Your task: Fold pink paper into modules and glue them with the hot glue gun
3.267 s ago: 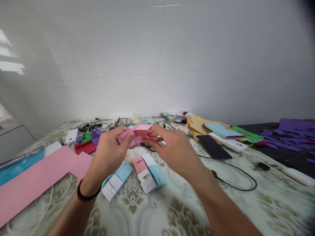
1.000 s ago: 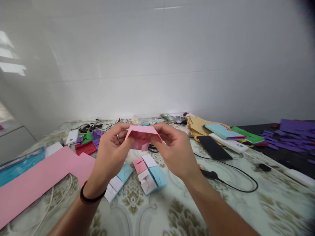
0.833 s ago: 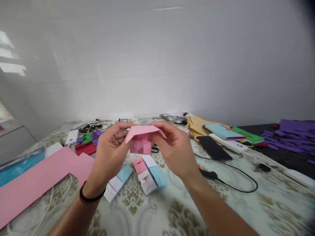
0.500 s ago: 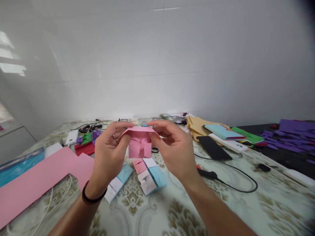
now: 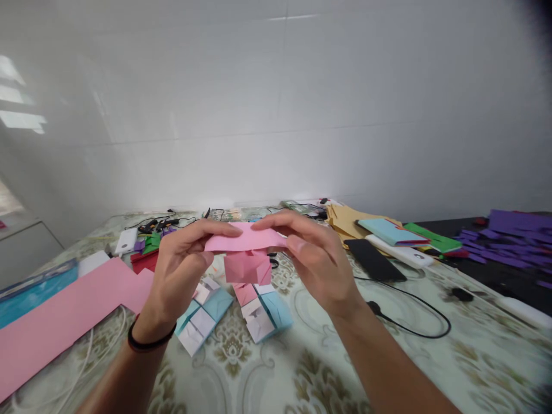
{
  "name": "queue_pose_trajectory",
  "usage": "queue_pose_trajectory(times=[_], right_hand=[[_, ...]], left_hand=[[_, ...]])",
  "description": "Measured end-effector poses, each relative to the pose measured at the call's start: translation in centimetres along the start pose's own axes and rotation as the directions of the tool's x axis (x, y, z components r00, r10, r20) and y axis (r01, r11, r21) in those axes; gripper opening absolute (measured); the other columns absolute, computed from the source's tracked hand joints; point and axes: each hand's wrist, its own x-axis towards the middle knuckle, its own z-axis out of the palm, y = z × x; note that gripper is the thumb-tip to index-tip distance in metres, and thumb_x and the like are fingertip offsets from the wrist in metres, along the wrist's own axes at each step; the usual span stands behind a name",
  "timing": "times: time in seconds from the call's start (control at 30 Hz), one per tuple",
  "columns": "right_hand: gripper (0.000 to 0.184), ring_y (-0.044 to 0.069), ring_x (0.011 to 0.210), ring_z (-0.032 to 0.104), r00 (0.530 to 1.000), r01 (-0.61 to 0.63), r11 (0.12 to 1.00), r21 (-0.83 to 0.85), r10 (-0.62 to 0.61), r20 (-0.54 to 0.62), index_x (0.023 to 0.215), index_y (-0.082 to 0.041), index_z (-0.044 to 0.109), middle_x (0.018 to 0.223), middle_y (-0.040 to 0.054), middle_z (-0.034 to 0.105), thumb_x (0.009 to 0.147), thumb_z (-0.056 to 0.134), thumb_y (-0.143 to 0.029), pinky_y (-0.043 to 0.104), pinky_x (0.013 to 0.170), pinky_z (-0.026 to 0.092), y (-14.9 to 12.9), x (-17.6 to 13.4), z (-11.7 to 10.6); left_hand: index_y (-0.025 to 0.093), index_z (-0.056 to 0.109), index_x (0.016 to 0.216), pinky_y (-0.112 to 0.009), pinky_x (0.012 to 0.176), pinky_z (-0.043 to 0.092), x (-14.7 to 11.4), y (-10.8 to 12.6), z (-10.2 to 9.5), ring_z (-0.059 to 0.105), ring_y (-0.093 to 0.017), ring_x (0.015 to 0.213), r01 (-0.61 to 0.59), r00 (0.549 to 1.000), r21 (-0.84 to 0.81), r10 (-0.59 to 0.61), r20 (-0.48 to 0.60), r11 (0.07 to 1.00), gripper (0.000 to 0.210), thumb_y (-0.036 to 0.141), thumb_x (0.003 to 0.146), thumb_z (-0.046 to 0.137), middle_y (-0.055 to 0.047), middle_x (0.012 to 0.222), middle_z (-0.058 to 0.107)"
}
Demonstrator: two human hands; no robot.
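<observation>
Forearms [image 5: 388, 356] run off the bottom edge, the right one partly covering a black corded item [image 5: 374, 308] on the patterned tablecloth [image 5: 319, 382]. A left paper block [image 5: 204, 316] lies partly behind the left hand [image 5: 179, 267]; the far edge of a right paper block [image 5: 267, 313] is masked by a hanging panel of folded pink paper [image 5: 244, 238]. Half a second earlier the thumbs sat inside the fold; now its upper flap faces the camera and more of the left block shows. Raised above the blocks, the paper is gripped at both ends, the left hand's curled fingers and the thumb of the right hand [image 5: 321, 261] pressing it. Beyond lie a black phone [image 5: 375, 260] and tan papers [image 5: 345, 221], before a pale wall [image 5: 276, 115].
</observation>
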Motion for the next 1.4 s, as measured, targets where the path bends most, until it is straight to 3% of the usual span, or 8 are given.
queue_pose_trajectory(times=[0.1,0.2,0.33,0.5,0.63,0.83,1.1,1.4], right_hand=[[0.014,0.016,0.086,0.069,0.994,-0.063,0.991,-0.116,0.053,-0.093,0.092,-0.024,0.081,0.091,0.0027,0.075,0.098,0.069,-0.028,0.026,0.071,0.057,-0.3,0.3,0.5],[0.004,0.015,0.085,0.070,0.986,-0.112,0.982,-0.154,0.091,-0.138,0.093,-0.024,0.081,0.091,0.0018,0.076,0.090,0.079,-0.026,0.024,0.068,0.058,-0.2,0.5,0.7],[0.019,0.016,0.086,0.072,0.968,-0.184,0.975,-0.125,0.158,-0.193,0.102,-0.024,0.079,0.094,0.0020,0.078,0.085,0.084,-0.029,0.026,0.071,0.061,0.0,0.6,0.5],[0.015,0.016,0.076,0.073,0.956,-0.280,0.949,-0.147,0.261,-0.136,0.090,-0.022,0.081,0.085,0.0021,0.079,0.084,0.085,-0.035,0.028,0.070,0.060,0.0,0.8,0.1],[0.011,0.017,0.075,0.074,0.953,-0.287,0.942,-0.176,0.262,-0.152,0.083,-0.023,0.082,0.083,0.0017,0.081,0.083,0.085,-0.034,0.029,0.071,0.060,-0.2,0.7,0.2],[0.007,0.018,0.073,0.076,0.936,-0.328,0.930,-0.166,0.297,-0.190,0.076,-0.024,0.084,0.078,0.0022,0.082,0.081,0.086,-0.029,0.028,0.066,0.059,-0.4,0.6,0.2],[0.009,0.016,0.074,0.074,0.966,-0.230,0.959,-0.164,0.204,-0.161,0.079,-0.024,0.083,0.079,0.0006,0.081,0.086,0.081,-0.029,0.027,0.068,0.057,-0.2,0.5,0.2],[0.009,0.022,0.084,0.078,0.933,-0.357,0.895,-0.269,0.326,-0.153,0.082,-0.027,0.087,0.091,0.0029,0.085,0.084,0.083,-0.034,0.033,0.074,0.060,-0.6,0.9,-0.8]], left_hand=[[0.026,0.085,0.095,-0.025,0.075,0.055,0.2,0.3,0.5,0.073,-0.018,0.087,0.005,0.999,0.096,-0.001,-0.044,0.995,0.022,0.017,0.092,0.065,-0.003,0.096,0.082],[0.026,0.085,0.088,-0.019,0.067,0.055,0.4,0.3,1.0,0.071,-0.012,0.075,0.043,0.993,0.238,-0.016,-0.116,0.970,0.011,0.018,0.089,0.078,0.001,0.083,0.081],[0.026,0.085,0.091,-0.015,0.065,0.056,0.5,0.1,1.2,0.072,-0.010,0.073,0.040,0.988,0.276,0.003,-0.154,0.960,0.011,0.017,0.088,0.080,0.003,0.082,0.081],[0.030,0.083,0.106,-0.016,0.074,0.062,0.6,0.0,1.0,0.079,-0.014,0.088,0.092,0.987,0.166,-0.068,-0.143,0.982,0.021,0.021,0.087,0.084,0.002,0.100,0.085],[0.027,0.086,0.092,-0.015,0.067,0.061,0.7,0.1,0.9,0.079,-0.013,0.076,0.193,0.977,0.175,-0.172,-0.125,0.966,0.005,0.027,0.088,0.084,0.001,0.088,0.086],[0.027,0.086,0.082,-0.014,0.063,0.056,0.8,0.7,0.8,0.076,-0.012,0.071,0.221,0.968,0.263,-0.178,-0.177,0.939,0.003,0.027,0.085,0.085,0.002,0.080,0.084],[0.025,0.085,0.081,-0.016,0.065,0.058,0.8,0.9,0.8,0.076,-0.013,0.070,0.251,0.959,0.224,-0.210,-0.189,0.942,0.007,0.027,0.087,0.081,0.002,0.076,0.083],[0.025,0.087,0.091,-0.024,0.072,0.065,1.0,0.5,0.4,0.079,-0.018,0.078,0.229,0.969,0.281,-0.192,-0.152,0.932,0.009,0.030,0.089,0.079,-0.002,0.086,0.085]])
